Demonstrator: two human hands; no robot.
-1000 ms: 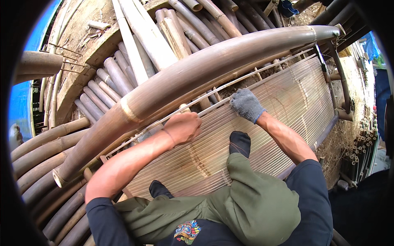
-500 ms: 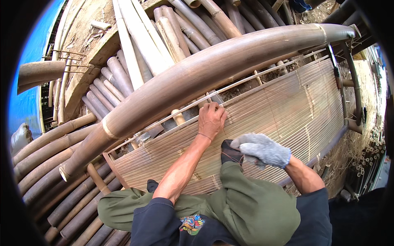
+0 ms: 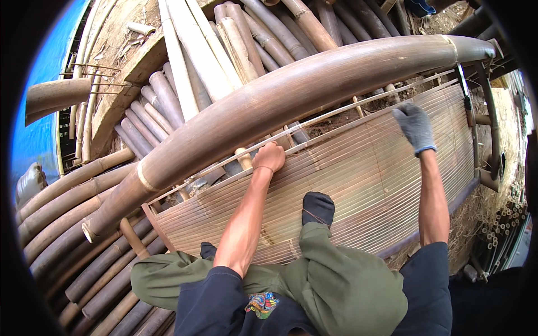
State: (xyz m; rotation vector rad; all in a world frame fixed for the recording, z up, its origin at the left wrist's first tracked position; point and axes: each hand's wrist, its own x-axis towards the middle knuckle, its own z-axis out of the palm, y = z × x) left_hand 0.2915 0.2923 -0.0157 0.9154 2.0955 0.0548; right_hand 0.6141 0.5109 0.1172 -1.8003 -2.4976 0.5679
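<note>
I am sitting on a long seat of thin bamboo slats (image 3: 358, 168). My left hand (image 3: 269, 155), bare with a thin band at the wrist, is closed at the seat's far edge strip (image 3: 305, 143); its fingertips are hidden. Raised over the right part of the slats, my right hand (image 3: 414, 124) wears a grey knit glove. Its fingers are pressed together, and a thin reddish string (image 3: 386, 128) appears to run to it. Some of that string also crosses my dark sock (image 3: 318, 207).
A thick, curved bamboo pole (image 3: 302, 81) spans the far side of the seat. Cut bamboo poles (image 3: 106, 274) lie stacked at the left, with more poles (image 3: 280, 33) beyond. A blue tarp (image 3: 42, 134) hangs at the far left. Thin bamboo ends (image 3: 504, 213) are piled at the right.
My gloved right hand has swung from beside my foot up and right across the slats. My left hand has shifted slightly left along the far edge, its fingers more tightly curled.
</note>
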